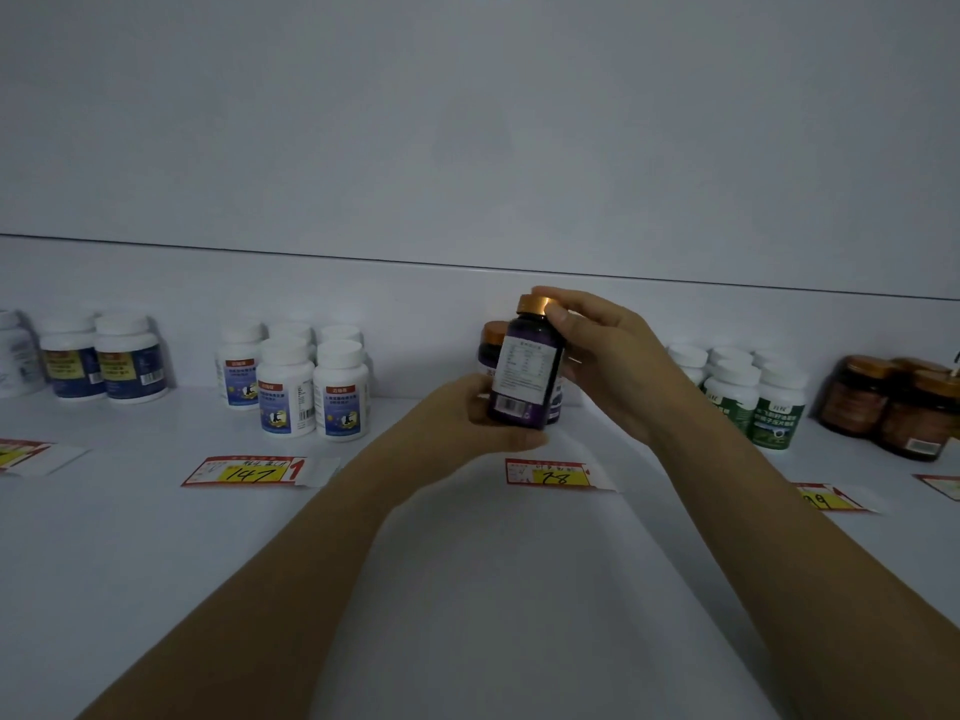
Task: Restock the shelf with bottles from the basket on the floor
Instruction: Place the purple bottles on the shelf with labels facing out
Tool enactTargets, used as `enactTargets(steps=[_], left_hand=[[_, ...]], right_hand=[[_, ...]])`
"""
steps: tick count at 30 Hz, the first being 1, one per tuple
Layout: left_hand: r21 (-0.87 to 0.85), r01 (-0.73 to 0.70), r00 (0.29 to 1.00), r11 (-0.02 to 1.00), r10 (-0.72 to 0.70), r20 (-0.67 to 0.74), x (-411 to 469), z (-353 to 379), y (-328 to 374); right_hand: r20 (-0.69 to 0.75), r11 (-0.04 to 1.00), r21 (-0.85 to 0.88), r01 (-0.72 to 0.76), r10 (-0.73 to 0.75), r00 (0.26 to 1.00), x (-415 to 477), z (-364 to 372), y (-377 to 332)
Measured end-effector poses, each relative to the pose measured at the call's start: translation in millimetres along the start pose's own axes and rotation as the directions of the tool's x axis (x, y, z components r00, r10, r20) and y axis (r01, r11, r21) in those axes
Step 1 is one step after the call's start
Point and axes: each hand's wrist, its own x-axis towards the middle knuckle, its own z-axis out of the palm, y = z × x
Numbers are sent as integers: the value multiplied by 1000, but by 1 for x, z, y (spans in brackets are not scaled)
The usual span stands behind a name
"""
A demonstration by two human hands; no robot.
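Bare forearms [291, 589] reach in from the lower edge over a white shelf [467, 615]. Fingertips [558, 315] of the right hand [608, 356] pinch the copper cap [537, 304] of a dark purple bottle [524, 376], while the left hand [483, 418] curls round its base. The bottle is held near upright, its long axis almost vertical and the cap leaning slightly right, with the back label and barcode toward the camera (contents hidden by the dark wall). Whether its base touches the shelf cannot be told. Just behind it, to the left, stands a second bottle [491, 350] with a like cap. In front of it lies a price tag [550, 472] marked 78. Left of it cluster white bottles [311, 392] with blue labels; right of it stand green-labelled bottles [753, 402], then brown jars [893, 407].
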Motion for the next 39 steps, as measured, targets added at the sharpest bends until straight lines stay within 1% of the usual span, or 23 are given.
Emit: enactTargets(steps=[2,3,6,8,10,11,14,20,22,27,31,33,35,36,37,38,39], left_hand=[[-4,-16,1000,1000,16,24,0,1,0],[11,-32,999,999,32,11,0,1,-1],[132,-52,996,990,61,-71,4,3,-6],[182,-47,989,982,71,-128,6,4,-9],[162,-56,987,985,79,-137,5,3,-8],[136,-64,990,989,80,-117,4,2,-6],[95,-70,997,993,72,-27,0,0,-2],[50,-48,999,998,49,-24,0,-1,-2],[70,-54,998,996,56,-31,0,-1,-2],[186,-65,992,981,83,-90,1,-1,-5],[275,-106,985,956,140,-106,3,0,-9],[296,-122,974,947,171,-146,5,-2,-11],[286,-144,951,947,212,-223,8,-6,-13],[266,-171,931,949,244,-273,10,-9,-15],[253,-221,896,942,298,-328,11,-13,-16],[265,-282,845,922,370,-386,11,-16,-17],[299,-340,782,891,445,-436,11,-18,-17]], right_hand=[[40,998,57,-16,13,999,0,0,-1],[51,999,47,-19,17,999,0,1,-1],[33,990,-142,9,-4,999,-1,4,1],[-3,980,-199,17,-18,1000,-1,4,3],[-39,987,-160,12,-19,999,0,2,4],[-46,993,-121,6,-12,999,1,1,3],[-14,999,-29,-25,24,1000,1,0,4],[68,994,88,-65,59,996,0,0,4],[76,995,57,-77,73,994,-1,1,3],[127,992,-100,-82,95,987,-2,-2,4],[74,979,-192,-73,89,993,-1,-4,6],[26,969,-248,-21,28,999,-1,-2,4],[17,930,-347,120,-122,992,-4,5,-2],[34,876,-429,220,-227,973,-7,12,-6],[74,784,-522,336,-351,933,-11,18,-8],[149,662,-592,459,-470,870,-14,25,-9],[238,545,-615,569,-560,794,-17,32,-7]])
